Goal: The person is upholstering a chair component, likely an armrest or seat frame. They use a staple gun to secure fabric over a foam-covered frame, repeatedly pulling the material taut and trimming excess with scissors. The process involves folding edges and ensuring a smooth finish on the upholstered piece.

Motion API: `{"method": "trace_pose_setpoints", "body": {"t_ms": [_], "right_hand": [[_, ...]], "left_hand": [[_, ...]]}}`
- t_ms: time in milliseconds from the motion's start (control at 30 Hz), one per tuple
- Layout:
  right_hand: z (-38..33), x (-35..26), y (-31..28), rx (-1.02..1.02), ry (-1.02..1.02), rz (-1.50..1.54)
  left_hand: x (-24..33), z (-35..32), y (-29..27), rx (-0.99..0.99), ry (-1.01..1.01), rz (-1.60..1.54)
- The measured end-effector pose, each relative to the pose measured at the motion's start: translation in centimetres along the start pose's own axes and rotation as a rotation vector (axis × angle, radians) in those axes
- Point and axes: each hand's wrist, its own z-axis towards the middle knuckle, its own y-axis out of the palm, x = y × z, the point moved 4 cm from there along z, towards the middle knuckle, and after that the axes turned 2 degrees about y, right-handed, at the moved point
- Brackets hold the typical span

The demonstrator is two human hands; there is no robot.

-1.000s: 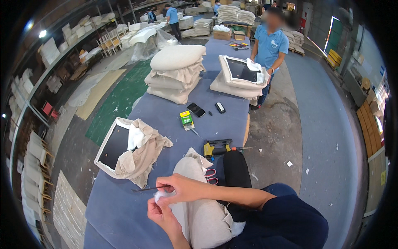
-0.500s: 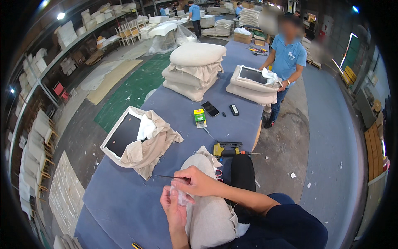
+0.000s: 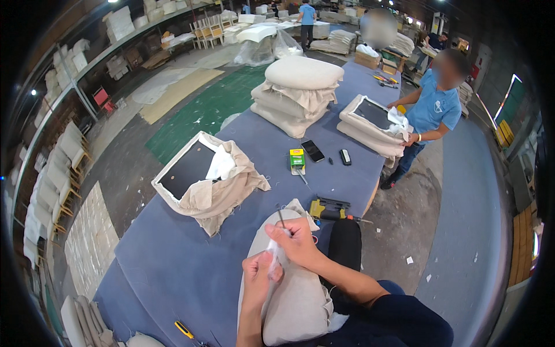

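Observation:
Both my hands are over a beige fabric-covered cushion (image 3: 298,306) at the near edge of the table. My left hand (image 3: 258,276) is closed on a tuft of white wadding (image 3: 273,248). The fingers of my right hand (image 3: 299,240) are wrapped round a thin dark pointed tool (image 3: 281,217), whose tip points away from me; its exact kind is unclear. The wadding stretches up to my right hand too. Beyond the cushion lies a yellow and black nail gun (image 3: 330,209). A pinkish loop partly shows beside my right hand.
On the blue-covered table (image 3: 191,260) are an unfinished seat cushion (image 3: 191,165), stacked cushions (image 3: 298,95), a small green and yellow box (image 3: 297,159), a phone (image 3: 313,151) and a yellow-handled tool (image 3: 184,329). A co-worker (image 3: 437,104) across the right edge handles another cushion (image 3: 370,124).
The tool in my right hand has turned from pointing left to pointing away from me. The wadding is drawn out longer between my hands. The whole view has shifted.

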Motion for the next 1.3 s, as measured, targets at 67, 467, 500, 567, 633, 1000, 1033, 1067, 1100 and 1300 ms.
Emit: {"method": "trace_pose_setpoints", "body": {"t_ms": [67, 467, 500, 567, 633, 1000, 1033, 1067, 1100, 1300], "right_hand": [[0.3, 0.8, -0.5, 0.161, -0.136, 0.034], [8.5, 2.5, 8.3, -0.256, -0.054, -0.010], [8.8, 1.4, 10.4, -0.317, -0.101, -0.017], [9.1, 2.1, 14.3, -0.433, -0.087, 0.036], [10.0, 2.7, 14.7, -0.543, 0.084, -0.200], [12.0, 2.1, 21.6, -0.918, -0.300, -0.358], [11.7, 2.2, 21.9, -0.937, -0.305, -0.371], [11.5, 2.4, 22.0, -0.976, -0.199, -0.387], [11.0, 2.6, 22.1, -0.965, -0.174, -0.348], [11.4, 2.8, 22.0, -0.947, -0.342, -0.407]], "left_hand": [[-0.4, -0.1, 0.0, -0.044, -0.005, -0.021], [0.7, -12.7, -13.0, 0.825, 0.380, 0.507], [2.4, -14.1, -12.6, 0.875, 0.451, 0.520], [6.3, -16.7, -10.3, 0.926, 0.690, 0.635], [7.6, -16.1, -6.8, 0.805, 0.960, 0.834], [4.8, -12.3, 1.4, 0.970, 0.981, 1.722], [4.6, -12.3, 1.8, 0.976, 0.971, 1.842], [4.5, -12.7, 1.7, 0.974, 0.958, 1.757], [4.5, -13.3, 1.6, 0.970, 0.944, 1.672], [4.1, -14.5, 1.4, 1.021, 1.027, 1.626]]}}
